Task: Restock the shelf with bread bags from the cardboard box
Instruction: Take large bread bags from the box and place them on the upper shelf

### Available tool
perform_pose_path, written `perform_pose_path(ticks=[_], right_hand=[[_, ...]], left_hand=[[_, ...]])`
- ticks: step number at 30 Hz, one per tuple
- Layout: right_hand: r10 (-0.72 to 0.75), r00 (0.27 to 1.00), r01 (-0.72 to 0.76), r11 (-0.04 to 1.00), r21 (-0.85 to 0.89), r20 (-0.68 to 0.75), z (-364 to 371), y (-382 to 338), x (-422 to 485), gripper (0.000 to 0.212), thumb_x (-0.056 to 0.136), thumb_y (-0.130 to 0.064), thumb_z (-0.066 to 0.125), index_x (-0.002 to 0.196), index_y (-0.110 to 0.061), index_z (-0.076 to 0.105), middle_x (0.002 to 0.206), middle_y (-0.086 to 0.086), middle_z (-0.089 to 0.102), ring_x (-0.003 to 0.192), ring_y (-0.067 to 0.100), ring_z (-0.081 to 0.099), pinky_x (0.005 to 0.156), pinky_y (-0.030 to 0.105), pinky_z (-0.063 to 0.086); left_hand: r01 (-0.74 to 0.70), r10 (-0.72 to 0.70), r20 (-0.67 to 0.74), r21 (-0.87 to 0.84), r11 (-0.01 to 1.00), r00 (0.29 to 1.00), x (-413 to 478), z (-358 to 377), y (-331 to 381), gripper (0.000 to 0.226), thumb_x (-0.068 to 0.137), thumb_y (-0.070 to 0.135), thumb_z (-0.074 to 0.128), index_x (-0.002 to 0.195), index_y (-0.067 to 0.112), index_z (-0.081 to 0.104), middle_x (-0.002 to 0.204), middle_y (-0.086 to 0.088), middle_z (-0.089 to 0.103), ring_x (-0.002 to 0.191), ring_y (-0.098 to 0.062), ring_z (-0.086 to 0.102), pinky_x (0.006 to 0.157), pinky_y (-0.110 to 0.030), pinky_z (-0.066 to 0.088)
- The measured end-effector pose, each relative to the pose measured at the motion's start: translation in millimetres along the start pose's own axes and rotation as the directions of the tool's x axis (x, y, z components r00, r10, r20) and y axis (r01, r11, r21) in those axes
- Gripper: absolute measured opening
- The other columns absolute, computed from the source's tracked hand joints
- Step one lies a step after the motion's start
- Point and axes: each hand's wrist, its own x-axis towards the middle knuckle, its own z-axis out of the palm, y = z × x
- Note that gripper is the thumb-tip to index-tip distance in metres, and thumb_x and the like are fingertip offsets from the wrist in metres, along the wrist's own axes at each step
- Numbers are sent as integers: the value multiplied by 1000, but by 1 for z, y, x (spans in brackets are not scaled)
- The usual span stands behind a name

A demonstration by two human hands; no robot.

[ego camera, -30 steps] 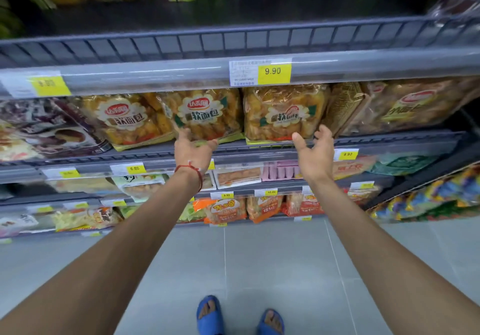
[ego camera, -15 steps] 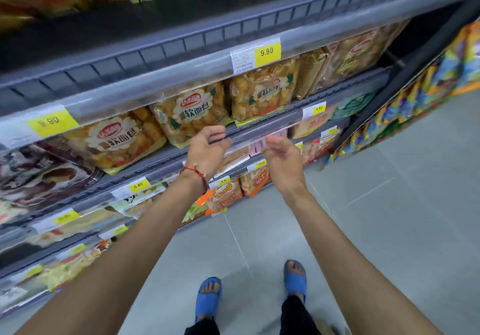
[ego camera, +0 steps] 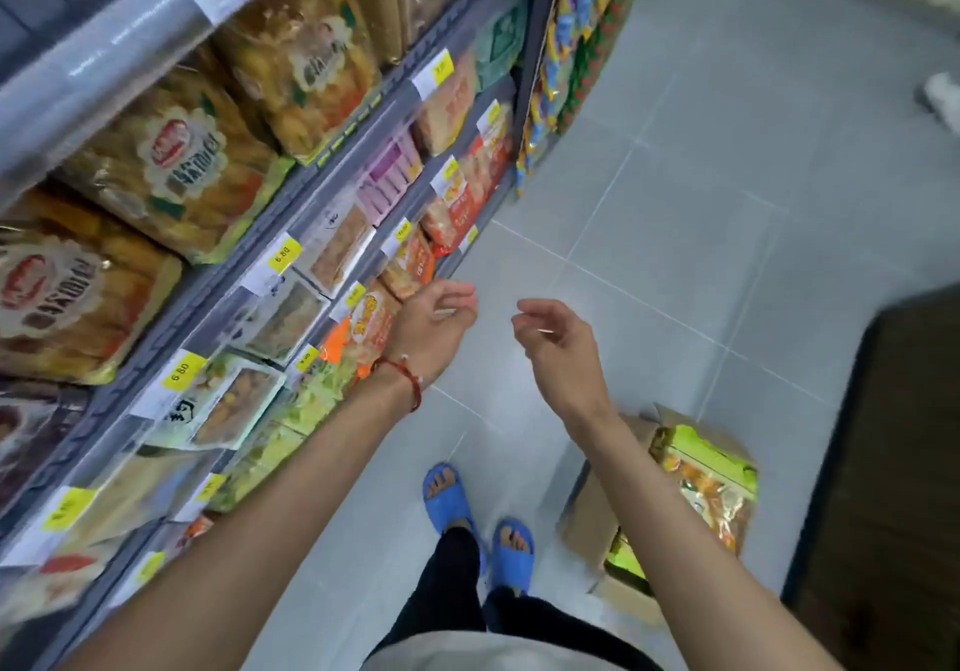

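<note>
Bread bags (ego camera: 171,166) with a red logo stand in a row on the grey shelf (ego camera: 332,150) at the upper left. On the floor at the lower right sits the cardboard box (ego camera: 597,519), holding a bread bag with a green top (ego camera: 711,483). My left hand (ego camera: 436,327), with a red cord at the wrist, hangs in the air in front of the lower shelves, fingers loosely curled and holding nothing. My right hand (ego camera: 556,343) is beside it, also relaxed and holding nothing, above the floor and up-left of the box.
Lower shelves hold orange snack packs (ego camera: 415,265) and boxed pastries (ego camera: 244,400) behind yellow price tags. A rack of colourful packets (ego camera: 576,46) continues the aisle. A dark fixture (ego camera: 893,462) stands at the right. My feet in blue sandals (ego camera: 478,519) are on the grey tiled floor.
Both hands have come away from the bread shelf and dropped lower. My view has swung right and down, bringing the box on the floor into sight.
</note>
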Motion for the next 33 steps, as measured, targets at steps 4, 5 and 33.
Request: perform_pose_path(ticks=[4, 5, 33], right_hand=[[85, 994, -82, 995, 53, -73, -49, 44, -41, 28, 83, -27, 60, 109, -25, 69, 101, 3, 73, 89, 13, 66, 81, 28, 53], [108, 991, -103, 993, 59, -84, -63, 57, -52, 30, 81, -30, 59, 109, -28, 69, 103, 3, 73, 92, 14, 67, 84, 30, 53], [374, 915, -392, 913, -115, -151, -410, 295, -168, 26, 103, -14, 57, 128, -12, 62, 110, 0, 67, 107, 20, 66, 93, 36, 56]], left_hand=[[37, -47, 140, 74, 997, 989, -29, 58, -23, 23, 92, 4, 60, 112, 15, 66, 102, 0, 69, 83, -5, 60, 69, -15, 44], [48, -64, 170, 95, 994, 983, -38, 74, -29, 22, 92, 5, 60, 110, 16, 66, 103, -2, 69, 84, -8, 61, 68, -16, 43], [411, -471, 248, 257, 875, 847, -214, 387, -168, 18, 92, 17, 59, 107, 22, 67, 117, -4, 70, 114, -25, 63, 103, -40, 48]])
